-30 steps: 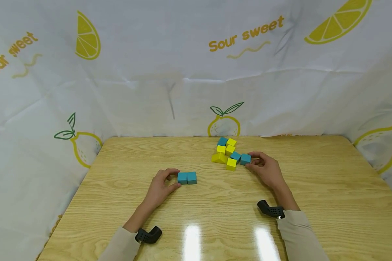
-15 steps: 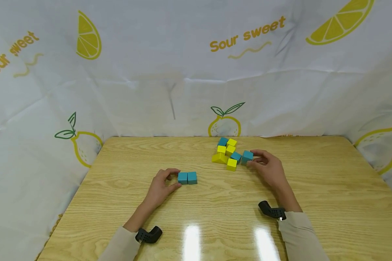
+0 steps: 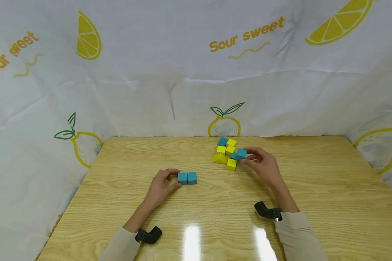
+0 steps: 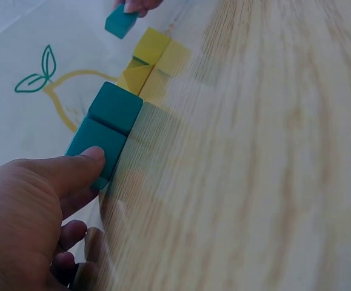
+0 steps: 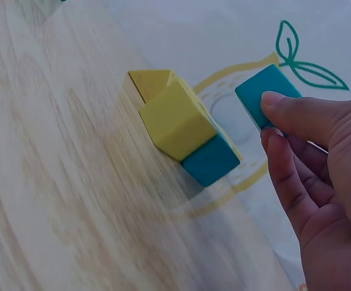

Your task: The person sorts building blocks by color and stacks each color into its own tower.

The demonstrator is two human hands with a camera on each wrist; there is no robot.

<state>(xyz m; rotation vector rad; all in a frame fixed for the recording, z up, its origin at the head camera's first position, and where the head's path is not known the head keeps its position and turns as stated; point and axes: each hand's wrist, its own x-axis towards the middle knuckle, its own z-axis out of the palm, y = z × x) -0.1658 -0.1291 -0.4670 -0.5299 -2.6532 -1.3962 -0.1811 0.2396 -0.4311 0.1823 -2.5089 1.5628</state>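
Note:
My left hand (image 3: 160, 187) pinches the left one of two blue cube blocks that sit side by side on the table. In the left wrist view the thumb presses the near blue block (image 4: 96, 142), and the other blue block (image 4: 115, 107) lies flush against it. Off to the right, my right hand (image 3: 264, 166) holds a third blue cube (image 5: 266, 94) between thumb and fingers. The right wrist view shows this cube raised above the table, beside a yellow cube (image 5: 178, 121) and a blue block (image 5: 211, 160) standing on the wood.
A cluster of yellow cubes (image 3: 231, 164), a yellow triangular block (image 3: 219, 158) and blue blocks (image 3: 223, 141) stands toward the back of the wooden table (image 3: 124, 159). Behind the table hangs a white cloth (image 3: 143, 101) printed with lemons.
My right hand has lifted its blue cube off the table and carried it left, over the blue block at the cluster's edge. The left hand and its two blocks have stayed put.

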